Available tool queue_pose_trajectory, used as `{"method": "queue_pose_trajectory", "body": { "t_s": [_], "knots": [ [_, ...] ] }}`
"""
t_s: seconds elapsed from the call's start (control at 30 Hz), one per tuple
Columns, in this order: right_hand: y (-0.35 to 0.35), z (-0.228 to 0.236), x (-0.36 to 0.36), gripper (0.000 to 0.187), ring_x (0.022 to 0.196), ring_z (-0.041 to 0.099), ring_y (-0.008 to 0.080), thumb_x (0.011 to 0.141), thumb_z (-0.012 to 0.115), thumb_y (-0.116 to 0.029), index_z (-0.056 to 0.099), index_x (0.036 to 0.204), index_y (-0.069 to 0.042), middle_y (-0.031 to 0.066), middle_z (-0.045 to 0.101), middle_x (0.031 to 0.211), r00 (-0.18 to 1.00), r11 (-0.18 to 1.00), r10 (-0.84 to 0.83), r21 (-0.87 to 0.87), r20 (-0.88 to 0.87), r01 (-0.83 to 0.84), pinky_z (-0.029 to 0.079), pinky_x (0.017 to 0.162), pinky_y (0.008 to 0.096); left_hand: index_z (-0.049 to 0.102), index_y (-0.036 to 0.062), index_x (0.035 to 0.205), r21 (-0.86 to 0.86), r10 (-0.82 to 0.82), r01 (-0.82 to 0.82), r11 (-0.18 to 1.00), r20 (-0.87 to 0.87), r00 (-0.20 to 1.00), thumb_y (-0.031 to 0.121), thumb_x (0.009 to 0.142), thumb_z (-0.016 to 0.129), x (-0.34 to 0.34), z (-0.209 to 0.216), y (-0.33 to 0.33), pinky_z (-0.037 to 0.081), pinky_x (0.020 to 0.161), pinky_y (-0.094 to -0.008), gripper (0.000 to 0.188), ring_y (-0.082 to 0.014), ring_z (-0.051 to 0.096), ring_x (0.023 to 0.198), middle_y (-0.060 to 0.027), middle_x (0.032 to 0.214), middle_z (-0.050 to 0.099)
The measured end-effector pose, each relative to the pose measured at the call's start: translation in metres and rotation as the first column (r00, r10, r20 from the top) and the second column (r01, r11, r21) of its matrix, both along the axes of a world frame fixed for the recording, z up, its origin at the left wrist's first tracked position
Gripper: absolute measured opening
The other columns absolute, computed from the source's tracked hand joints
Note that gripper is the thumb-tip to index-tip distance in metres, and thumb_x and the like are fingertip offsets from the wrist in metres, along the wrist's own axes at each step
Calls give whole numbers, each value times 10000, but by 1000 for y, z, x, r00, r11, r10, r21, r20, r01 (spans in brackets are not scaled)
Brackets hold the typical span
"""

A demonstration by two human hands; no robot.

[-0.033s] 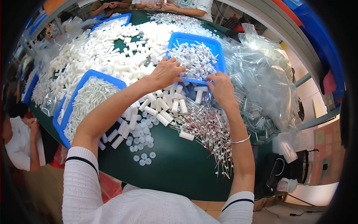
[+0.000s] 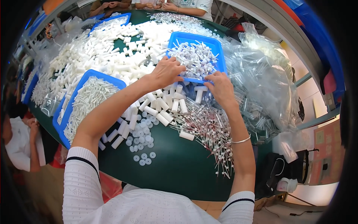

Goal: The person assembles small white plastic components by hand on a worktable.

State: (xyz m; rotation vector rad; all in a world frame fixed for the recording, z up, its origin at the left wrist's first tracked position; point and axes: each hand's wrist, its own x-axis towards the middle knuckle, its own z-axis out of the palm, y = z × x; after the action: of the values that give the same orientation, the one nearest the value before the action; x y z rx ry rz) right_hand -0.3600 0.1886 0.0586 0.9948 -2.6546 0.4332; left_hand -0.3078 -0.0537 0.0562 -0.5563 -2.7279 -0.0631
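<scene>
A blue tray [image 2: 220, 56] heaped with small white parts on thin stems [image 2: 194, 58] lies at the back right of the table. My left hand [image 2: 166, 72] is closed at its near left corner, fingers over the edge and thumb lower. At the near right corner my right hand [image 2: 220, 87] is closed on the rim, thumb below and fingertips above. The rim between the fingers is partly hidden. White foam cylinders [image 2: 163, 104] lie just below my left hand. Thin reddish-and-white sticks with white ends [image 2: 209, 127] spread beside my right forearm.
Another blue tray [image 2: 119, 83] with short white sticks stands left. Translucent discs [image 2: 141, 136] lie on the green table [image 2: 167, 164]. A large pile of foam cylinders [image 2: 100, 52] covers the back left. Clear plastic bags [image 2: 261, 71] bulge at right. Other people sit across and left.
My right fingertips have shifted very slightly left along the tray rim. My left hand and the tray look unmoved.
</scene>
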Motion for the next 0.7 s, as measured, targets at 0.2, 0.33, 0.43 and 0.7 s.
{"method": "queue_pose_trajectory", "body": {
  "t_s": [0.2,0.33,0.43,0.7],
  "knots": [
    [-6,-3,-6,185,974,583,281,821,712,-258,731,957,-133,71,663,909,997,990,71,120,-17,-69,465,783,440,665,131,1090,148,-26,20,989,39,999,228,798,734,-20,-4,4,505,757,-390,316,-269,614,950,-95,919,628],
    [-7,-4,-17,166,1016,593,259,822,708,-239,735,961,-151,55,698,928,993,970,75,225,86,-93,436,798,438,631,157,1186,123,-115,116,986,-16,993,176,775,750,-43,-11,1,527,791,-374,429,-284,584,1022,-122,1019,568],
    [-4,-12,-21,159,918,645,288,821,705,-222,731,953,-136,87,703,853,992,969,119,211,40,-125,484,768,446,602,179,1220,89,-168,180,980,-124,978,174,787,740,-64,-18,3,518,746,-368,455,-260,575,951,-84,987,540],
    [-11,-6,-10,181,852,662,339,824,693,-197,699,977,-101,151,686,858,974,982,168,60,150,-178,510,769,442,651,224,1180,102,-93,122,987,-247,964,132,797,727,-128,-16,-3,517,819,-382,401,-269,588,975,-98,952,570]
  ]
}}
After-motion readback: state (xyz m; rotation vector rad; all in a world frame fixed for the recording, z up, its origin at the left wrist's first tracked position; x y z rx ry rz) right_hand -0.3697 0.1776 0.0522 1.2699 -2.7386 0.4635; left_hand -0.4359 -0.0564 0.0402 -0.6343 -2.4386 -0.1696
